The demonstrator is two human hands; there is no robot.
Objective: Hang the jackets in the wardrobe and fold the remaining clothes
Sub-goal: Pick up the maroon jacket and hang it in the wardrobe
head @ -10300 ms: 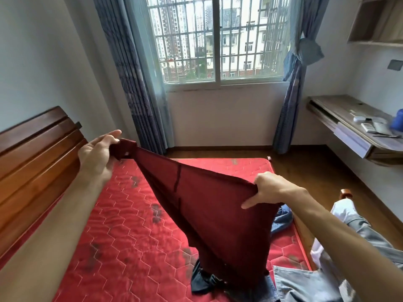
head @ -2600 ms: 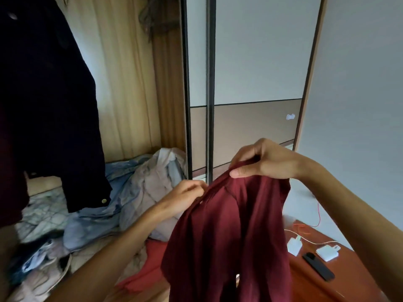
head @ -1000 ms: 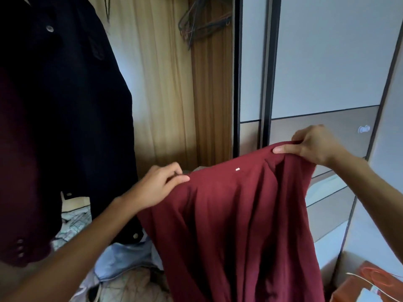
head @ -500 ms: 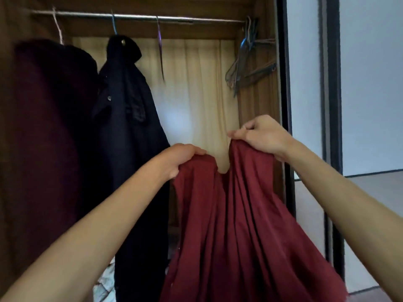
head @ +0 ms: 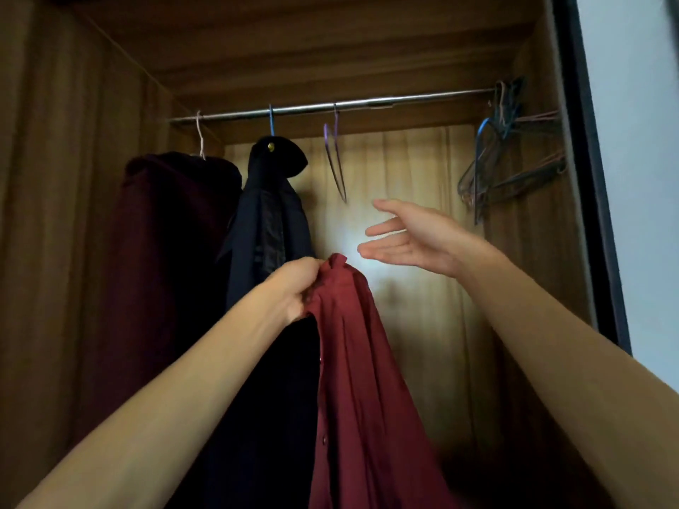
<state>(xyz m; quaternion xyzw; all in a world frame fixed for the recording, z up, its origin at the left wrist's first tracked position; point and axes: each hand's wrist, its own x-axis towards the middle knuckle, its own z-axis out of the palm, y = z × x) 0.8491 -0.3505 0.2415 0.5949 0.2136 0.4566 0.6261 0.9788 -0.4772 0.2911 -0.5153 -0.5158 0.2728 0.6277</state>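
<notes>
My left hand grips the top of a dark red shirt, which hangs down in front of the open wardrobe. My right hand is raised to the right of it, fingers straight and holding nothing, just below an empty purple hanger on the metal rail. A black jacket and a dark maroon coat hang on the rail to the left.
A bunch of empty wire hangers hangs at the rail's right end. The sliding door's dark frame borders the wardrobe on the right, and a wooden side wall on the left. A pale curtain covers the back.
My right hand has let go of the red shirt and lifted toward the purple hanger. The left hand alone holds the shirt now. The view has tilted up to the rail.
</notes>
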